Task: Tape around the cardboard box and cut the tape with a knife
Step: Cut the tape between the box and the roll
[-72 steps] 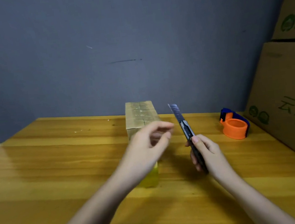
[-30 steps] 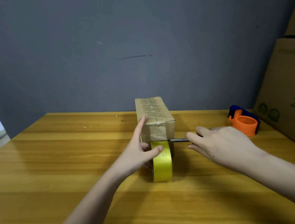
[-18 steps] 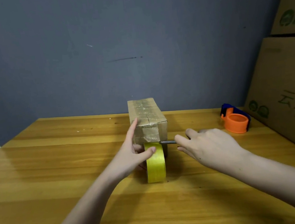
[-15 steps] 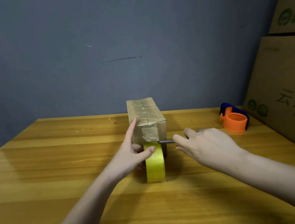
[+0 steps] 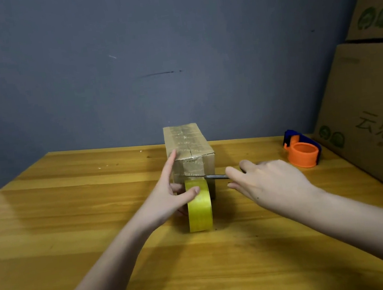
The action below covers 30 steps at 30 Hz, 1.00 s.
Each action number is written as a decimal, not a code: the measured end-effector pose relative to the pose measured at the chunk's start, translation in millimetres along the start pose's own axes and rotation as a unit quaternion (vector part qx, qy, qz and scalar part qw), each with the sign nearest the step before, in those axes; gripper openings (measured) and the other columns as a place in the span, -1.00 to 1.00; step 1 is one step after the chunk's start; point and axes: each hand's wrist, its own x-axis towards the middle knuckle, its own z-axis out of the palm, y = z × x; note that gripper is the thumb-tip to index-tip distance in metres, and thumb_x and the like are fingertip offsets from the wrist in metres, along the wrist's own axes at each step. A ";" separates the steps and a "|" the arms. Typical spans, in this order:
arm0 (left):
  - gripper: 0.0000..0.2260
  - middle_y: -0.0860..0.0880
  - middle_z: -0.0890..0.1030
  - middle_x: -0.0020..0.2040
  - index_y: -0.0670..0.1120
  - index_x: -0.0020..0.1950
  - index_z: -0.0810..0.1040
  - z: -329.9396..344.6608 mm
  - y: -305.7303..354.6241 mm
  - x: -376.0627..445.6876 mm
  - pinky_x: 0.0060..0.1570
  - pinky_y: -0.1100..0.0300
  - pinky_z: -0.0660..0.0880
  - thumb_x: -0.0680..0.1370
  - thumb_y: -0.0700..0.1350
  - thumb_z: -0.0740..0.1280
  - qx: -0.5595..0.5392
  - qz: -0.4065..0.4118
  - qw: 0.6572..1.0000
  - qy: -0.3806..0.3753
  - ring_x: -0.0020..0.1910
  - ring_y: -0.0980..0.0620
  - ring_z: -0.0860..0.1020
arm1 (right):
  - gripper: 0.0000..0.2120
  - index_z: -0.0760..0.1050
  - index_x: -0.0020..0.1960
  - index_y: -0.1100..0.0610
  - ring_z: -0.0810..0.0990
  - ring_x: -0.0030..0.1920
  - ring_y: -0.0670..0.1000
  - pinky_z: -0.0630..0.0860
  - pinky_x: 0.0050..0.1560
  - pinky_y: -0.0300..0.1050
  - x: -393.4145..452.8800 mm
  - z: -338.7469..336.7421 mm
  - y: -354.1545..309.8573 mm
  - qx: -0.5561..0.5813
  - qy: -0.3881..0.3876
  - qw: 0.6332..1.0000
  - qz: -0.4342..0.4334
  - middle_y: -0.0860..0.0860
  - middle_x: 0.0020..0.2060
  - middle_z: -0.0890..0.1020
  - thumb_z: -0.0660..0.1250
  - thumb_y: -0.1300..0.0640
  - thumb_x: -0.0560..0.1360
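Note:
A small cardboard box (image 5: 190, 149), taped along its top and front, stands on the wooden table (image 5: 74, 219). A yellow tape roll (image 5: 199, 210) stands on edge against the box's near face. My left hand (image 5: 167, 196) grips the roll, thumb across its top and forefinger up along the box's left edge. My right hand (image 5: 267, 183) holds a knife (image 5: 216, 177) flat. Its blade points left and meets the tape at the box's front, just above the roll. My hand hides the knife's handle.
An orange and blue tape dispenser (image 5: 302, 149) sits at the back right. Large printed cardboard cartons (image 5: 372, 110) are stacked along the table's right side. A grey wall (image 5: 150, 53) stands right behind the table.
Earlier my right hand held the knife upright away from the box and my left hand hovered. Now the left hand grips the roll and the blade lies against the tape at the box's front.

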 end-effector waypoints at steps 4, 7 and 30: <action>-0.15 -0.14 0.58 -0.28 0.34 0.45 -0.16 -1.3 -7.9 3.4 -0.35 0.12 0.46 0.47 -0.07 0.41 0.012 0.009 1.000 -0.003 -0.31 -0.09 0.43 | -0.76 0.26 -0.10 0.09 0.32 -0.68 0.05 0.11 -0.66 -0.27 2.3 -0.6 -0.8 0.015 0.020 1.000 0.003 0.05 -0.46 0.48 0.20 -0.07 0.50; -0.13 -0.16 0.51 -0.33 0.31 0.46 -0.20 -2.5 -10.6 5.9 -0.35 0.11 0.44 0.47 -0.09 0.41 0.006 0.006 1.000 -0.011 -0.32 -0.10 0.41 | -0.76 0.27 -0.09 0.09 0.36 -0.68 0.05 0.05 -0.65 -0.30 4.2 -1.0 0.4 0.018 0.023 1.000 -0.003 0.05 -0.45 0.49 0.22 -0.07 0.50; -0.11 -0.27 0.50 -0.27 0.28 0.47 -0.24 -5.7 -15.3 7.6 -0.29 0.08 0.40 0.48 -0.10 0.40 -0.004 0.006 1.000 -0.029 -0.28 -0.09 0.39 | -0.75 0.33 -0.14 0.10 0.22 -0.69 0.06 -0.07 -0.59 -0.32 1.5 3.9 -4.2 0.004 0.015 1.000 -0.003 0.06 -0.51 0.45 0.28 -0.06 0.47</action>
